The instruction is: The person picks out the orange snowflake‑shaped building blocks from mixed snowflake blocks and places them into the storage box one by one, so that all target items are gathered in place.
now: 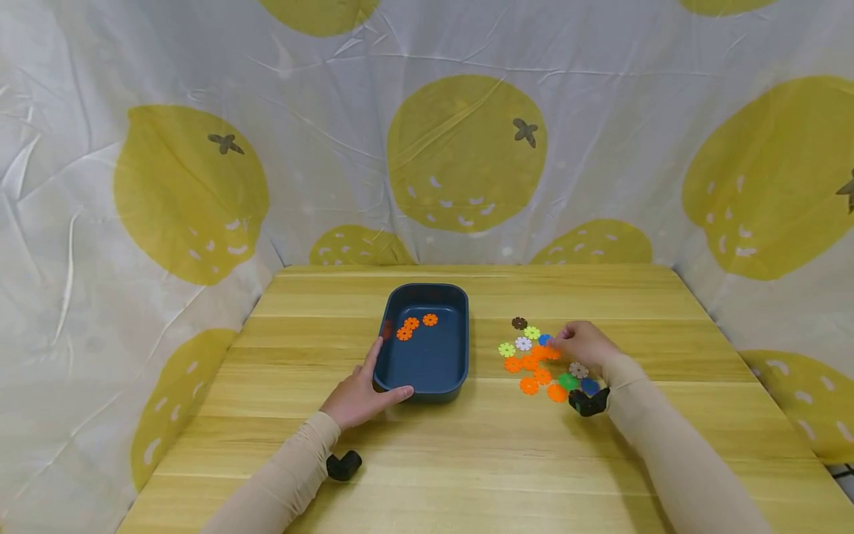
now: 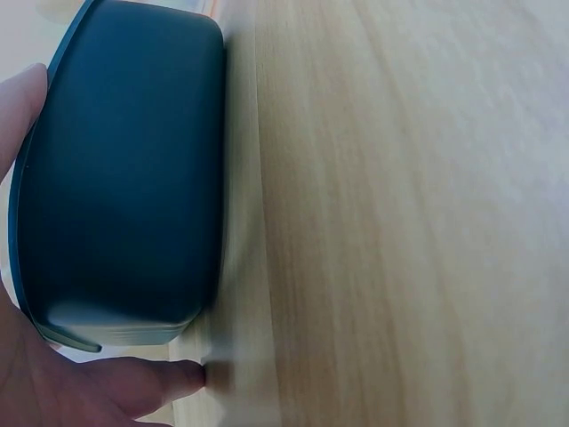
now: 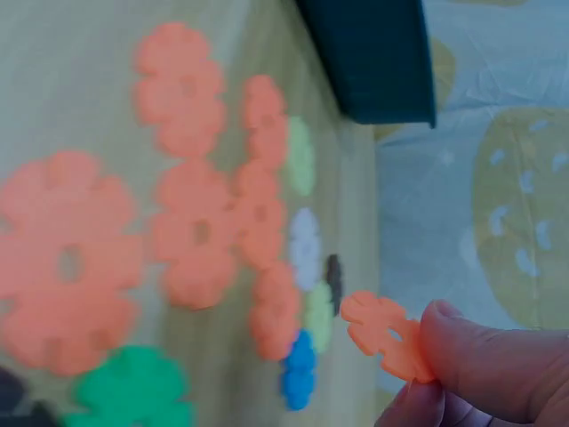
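My left hand [image 1: 356, 394] rests against the near left corner of a dark blue plastic bin [image 1: 462, 348], fingers spread along its left side and thumb at the near rim. Inside the bin lie several orange interlocking discs [image 1: 405, 334], round and notched like flowers. To the right, my right hand [image 1: 586, 343] pinches one orange interlocking disc [image 3: 378, 326] between thumb and fingers, held above the scattered pieces. Close by on the table are more orange discs [image 3: 191, 233], a blue disc [image 3: 300, 370], a green disc [image 3: 133, 391] and a white disc [image 1: 523, 343].
A brown disc [image 1: 519, 323] and yellow-green discs [image 1: 507, 349] lie at the far side of the pile. Everything stands on a wooden table [image 1: 427, 475]. Behind it hangs a white curtain [image 1: 600, 170] with yellow lemon prints. Black camera mounts [image 1: 344, 466] show at both wrists.
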The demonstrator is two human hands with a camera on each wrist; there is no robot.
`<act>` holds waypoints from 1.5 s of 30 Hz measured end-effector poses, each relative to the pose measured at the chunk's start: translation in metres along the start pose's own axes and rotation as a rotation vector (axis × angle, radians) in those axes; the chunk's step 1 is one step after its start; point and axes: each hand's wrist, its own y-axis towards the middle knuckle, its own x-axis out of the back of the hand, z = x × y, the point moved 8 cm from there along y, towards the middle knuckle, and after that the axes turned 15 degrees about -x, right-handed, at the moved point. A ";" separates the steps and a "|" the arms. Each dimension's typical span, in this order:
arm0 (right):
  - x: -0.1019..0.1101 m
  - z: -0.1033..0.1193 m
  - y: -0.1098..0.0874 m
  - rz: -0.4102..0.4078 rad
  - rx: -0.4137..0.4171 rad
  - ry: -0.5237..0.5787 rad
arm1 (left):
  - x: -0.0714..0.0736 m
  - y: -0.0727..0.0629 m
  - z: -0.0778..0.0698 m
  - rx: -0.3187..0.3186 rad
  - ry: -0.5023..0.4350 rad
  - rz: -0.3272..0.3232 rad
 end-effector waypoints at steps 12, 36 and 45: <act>0.012 0.093 0.005 -0.038 0.099 -0.013 | 0.008 0.002 -0.003 -0.008 0.009 -0.009; -0.114 0.206 0.034 0.021 0.214 -0.010 | -0.004 -0.008 -0.002 -0.006 -0.016 -0.013; -0.137 0.215 0.034 0.047 0.234 -0.017 | 0.000 -0.009 0.000 -0.014 -0.020 -0.024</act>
